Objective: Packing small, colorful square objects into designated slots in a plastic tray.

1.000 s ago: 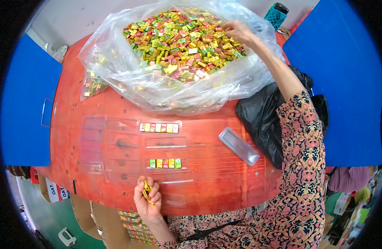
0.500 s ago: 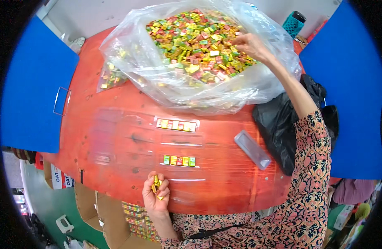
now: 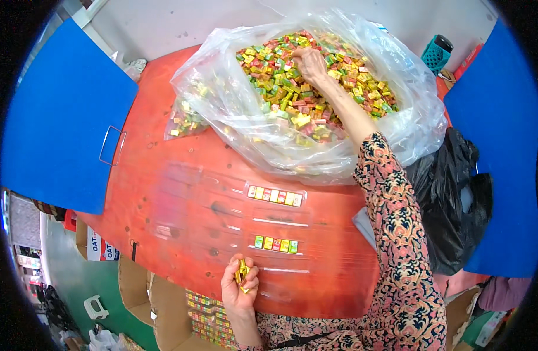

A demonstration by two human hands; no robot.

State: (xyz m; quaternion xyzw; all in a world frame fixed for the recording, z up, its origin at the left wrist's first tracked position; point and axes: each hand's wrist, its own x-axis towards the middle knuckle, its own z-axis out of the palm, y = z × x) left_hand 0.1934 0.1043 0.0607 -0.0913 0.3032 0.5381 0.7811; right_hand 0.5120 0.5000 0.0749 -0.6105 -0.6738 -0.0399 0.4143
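My left hand [image 3: 238, 288] is closed around several gold-yellow wrapped candies [image 3: 241, 272], just off the table's front edge. My right hand [image 3: 311, 63] reaches into a large clear plastic bag [image 3: 269, 153] heaped with small red, yellow, green and orange wrapped candies [image 3: 362, 79]. Its fingertips are pinched together at the pile, and what they hold is hidden. Between bag and left hand, clear plastic trays lie on the red table [image 3: 152, 149]. A row of candies [image 3: 275, 196] fills a slot farther off, and a second row [image 3: 276, 244] lies nearer my left hand.
A smaller clear bag of candies [image 3: 186, 121] sits left of the big one. To the right is a black plastic bag [image 3: 456, 205], with a clear plastic box [image 3: 364, 225] partly behind my sleeve. Blue panels [image 3: 64, 123] flank the table. An open carton [image 3: 169, 310] holds packed candies below.
My right hand has moved left across the candy pile. My left hand still grips its candies. The whole view has shifted, so the table appears lower and farther right.
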